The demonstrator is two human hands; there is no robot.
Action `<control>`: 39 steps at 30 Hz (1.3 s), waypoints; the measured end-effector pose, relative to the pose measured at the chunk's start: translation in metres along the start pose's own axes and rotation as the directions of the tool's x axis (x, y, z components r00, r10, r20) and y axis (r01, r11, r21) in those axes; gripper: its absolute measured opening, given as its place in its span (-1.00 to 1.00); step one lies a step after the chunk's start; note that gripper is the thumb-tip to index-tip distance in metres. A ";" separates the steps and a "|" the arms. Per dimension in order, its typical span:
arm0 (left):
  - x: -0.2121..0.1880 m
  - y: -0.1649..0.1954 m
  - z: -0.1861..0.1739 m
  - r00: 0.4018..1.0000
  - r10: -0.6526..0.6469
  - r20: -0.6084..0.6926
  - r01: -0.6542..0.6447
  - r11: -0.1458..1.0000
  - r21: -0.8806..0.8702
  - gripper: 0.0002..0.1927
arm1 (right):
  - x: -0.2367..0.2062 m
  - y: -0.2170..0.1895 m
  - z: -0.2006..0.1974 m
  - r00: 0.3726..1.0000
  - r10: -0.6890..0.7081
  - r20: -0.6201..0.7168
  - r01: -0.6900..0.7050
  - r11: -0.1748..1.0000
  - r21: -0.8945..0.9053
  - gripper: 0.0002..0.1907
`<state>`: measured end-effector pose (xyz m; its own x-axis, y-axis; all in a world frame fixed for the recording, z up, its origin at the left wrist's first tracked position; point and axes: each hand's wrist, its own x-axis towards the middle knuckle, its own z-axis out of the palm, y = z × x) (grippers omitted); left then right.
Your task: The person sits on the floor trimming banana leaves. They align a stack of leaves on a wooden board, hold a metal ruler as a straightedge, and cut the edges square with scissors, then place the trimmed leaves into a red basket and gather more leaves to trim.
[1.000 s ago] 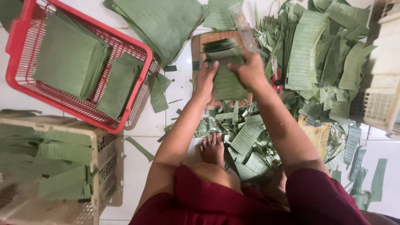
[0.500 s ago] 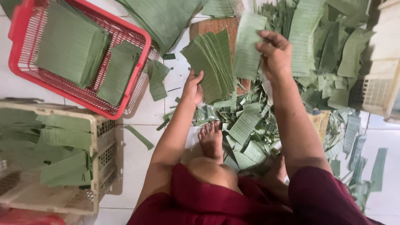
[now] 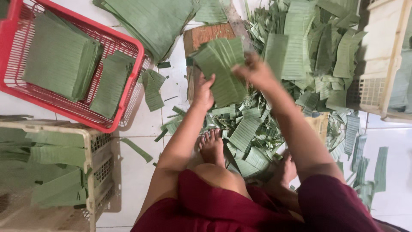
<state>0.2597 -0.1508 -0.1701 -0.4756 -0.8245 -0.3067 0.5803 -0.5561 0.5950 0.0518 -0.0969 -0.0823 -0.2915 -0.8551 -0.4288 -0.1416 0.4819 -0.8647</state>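
Since the frame half a second back, my right hand (image 3: 256, 72) has come in from the loose heap of cuttings, where it held a separate strip up high, and now meets the stack of cut leaf pieces (image 3: 223, 71). My left hand (image 3: 204, 91) has stayed on the stack's lower left corner, fingers wrapped over its edge. The right hand is blurred, so I cannot tell how tightly it closes, but it grips the stack's right edge.

The stack is held above the floor, in front of the wooden cutting board (image 3: 209, 35), and partly hides it. Its pieces are fanned slightly rather than squared. The long axis runs from the lower end between my hands up and away towards the board, tilted a little to the left, with the leaf ribs crossing the short way.

The red basket (image 3: 124, 109) with folded leaves sits at the far left of the floor, the cream crate (image 3: 96, 150) just nearer me. The heap of cuttings (image 3: 317, 51) spreads to the right.
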 end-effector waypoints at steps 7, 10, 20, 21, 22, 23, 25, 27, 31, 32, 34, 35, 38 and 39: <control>0.012 0.017 0.002 0.964 0.266 -0.029 -0.235 0.892 0.386 -0.11 | -0.016 -0.036 0.058 0.962 -0.273 -0.002 0.184 0.654 -0.734 -0.55; 0.013 0.062 0.004 0.828 0.506 0.242 -0.419 0.270 0.867 0.27 | -0.011 -0.039 0.055 0.939 -0.340 0.053 0.249 0.566 -0.786 -0.54; 0.055 0.050 -0.016 0.922 0.197 0.333 -0.357 0.100 0.929 -0.62 | 0.008 -0.035 0.048 0.967 -0.200 0.161 0.240 0.484 -0.841 -0.36; 0.056 0.048 -0.020 0.942 0.198 0.272 -0.308 0.184 0.933 -0.65 | 0.007 -0.032 0.041 0.975 -0.185 0.120 0.201 0.516 -0.833 -0.26; 0.057 0.050 -0.024 0.959 0.194 0.207 -0.254 0.267 0.930 -0.68 | 0.006 -0.027 0.031 0.982 -0.168 0.082 0.162 0.547 -0.821 -0.16; 0.055 0.054 -0.028 0.973 0.185 0.141 -0.199 0.348 0.916 -0.70 | 0.003 -0.019 0.022 0.988 -0.150 0.044 0.124 0.575 -0.809 -0.06; 0.051 0.070 -0.027 0.946 0.250 0.206 -0.280 0.307 0.910 -0.73 | -0.002 0.002 0.008 0.995 -0.098 0.020 0.076 0.613 -0.786 -0.18; 0.044 0.091 -0.018 0.914 0.305 0.266 -0.348 0.257 0.902 -0.73 | -0.013 0.028 -0.003 0.994 -0.082 0.074 0.109 0.630 -0.769 -0.47; 0.020 0.136 0.014 0.844 0.332 0.422 -0.486 0.137 0.863 -0.77 | -0.047 0.058 -0.009 0.946 0.001 0.324 0.282 0.489 -0.826 -0.76; 0.014 0.147 0.024 0.819 0.325 0.473 -0.528 0.103 0.843 -0.79 | -0.053 0.054 -0.012 0.966 0.010 0.257 0.206 0.566 -0.798 -0.75; 0.001 0.161 0.045 0.768 0.238 0.594 -0.612 0.001 0.791 -0.71 | -0.061 0.037 -0.021 0.973 -0.224 0.059 0.206 0.721 -0.661 -0.71; -0.007 0.167 0.056 0.740 0.190 0.645 -0.650 -0.048 0.759 -0.64 | -0.061 0.024 -0.025 0.893 -0.437 -0.105 0.309 0.767 -0.562 -0.68; -0.023 0.173 0.088 0.735 0.069 0.674 -0.672 -0.057 0.738 -0.64 | -0.045 -0.012 -0.035 0.783 -0.618 -0.064 0.544 0.732 -0.409 -0.53; -0.027 0.174 0.098 0.734 0.062 0.676 -0.675 -0.036 0.736 -0.63 | -0.037 -0.019 -0.037 0.799 -0.602 -0.004 0.564 0.751 -0.343 -0.50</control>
<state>0.3089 -0.2149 0.0143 -0.7603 -0.5686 0.3141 -0.1864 0.6542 0.7330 0.0307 -0.0672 -0.0402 -0.1514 -0.9721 0.1792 -0.5953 -0.0550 -0.8016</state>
